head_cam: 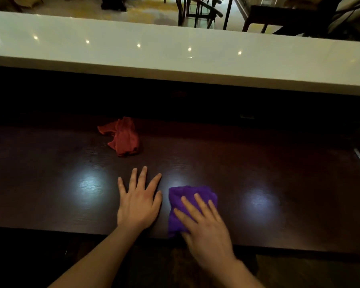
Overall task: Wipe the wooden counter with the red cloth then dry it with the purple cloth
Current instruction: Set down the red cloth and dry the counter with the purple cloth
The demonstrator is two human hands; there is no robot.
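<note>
My right hand [206,225] lies flat with spread fingers on the purple cloth [187,202], pressing it on the desk [50,179] near the front edge. My left hand [138,202] rests open and empty just beside it. The red cloth [125,138] lies crumpled farther back, apart from both hands. I think this is the drying step. I should keep even pressure and make long overlapping strokes, not leaving streaks.
</note>
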